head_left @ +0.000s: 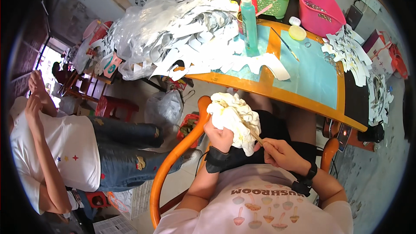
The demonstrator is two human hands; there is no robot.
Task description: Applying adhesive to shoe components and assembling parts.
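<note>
My left hand [219, 136] is closed round the near left side of a crumpled, ruffled white bundle [234, 116] with faint yellowish tints, perhaps cloth; I cannot make out its exact kind. It is held up over my lap. In my right hand [281, 153] a thin tan stick [257, 137] is pinched between thumb and fingers. The stick points up and left, and its far end meets or passes behind the right edge of the bundle, so its tip is hidden.
Ahead, a wooden-edged table [312, 109] carries a heap of white cut strips [190, 39], a green spray bottle [249, 23], a paintbrush [284, 44], a green basket [277, 0] and a pink basket [318, 15]. Chair arms flank me. Another person [65, 143] sits at left.
</note>
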